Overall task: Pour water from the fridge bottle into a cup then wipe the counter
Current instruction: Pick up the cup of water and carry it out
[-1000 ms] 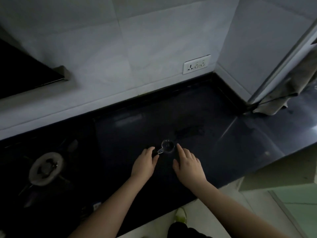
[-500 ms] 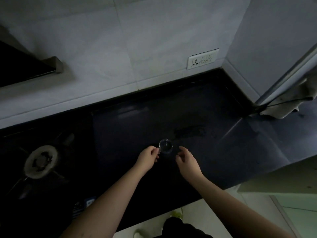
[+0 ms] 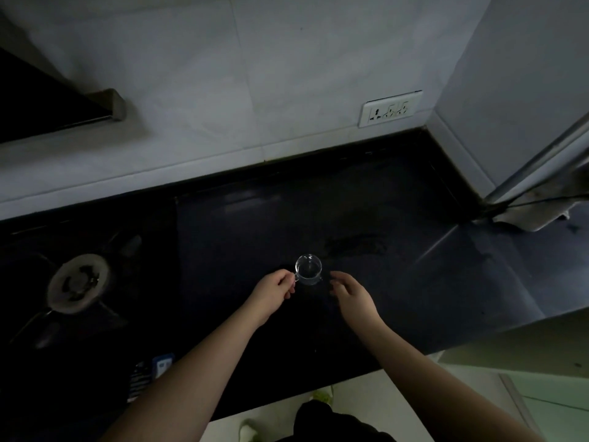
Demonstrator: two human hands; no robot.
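The small clear glass cup (image 3: 308, 269) stands upright on the dark glossy tabletop (image 3: 398, 282). It is probably light, rigid, breakable and slick. The left hand (image 3: 273, 293) pinches its handle, the safest hold; the right hand (image 3: 352, 295) hovers just beside it, fingers loosely curled, holding nothing.

The cup (image 3: 308, 269) stands on the counter (image 3: 414, 282) between both hands (burner (image 3: 78, 283) far left, socket (image 3: 390, 108) behind right).

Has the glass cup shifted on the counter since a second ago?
No. The glass cup sits just left of the wet smear on the counter, as before; only the camera moved. The left hand now pinches its handle.
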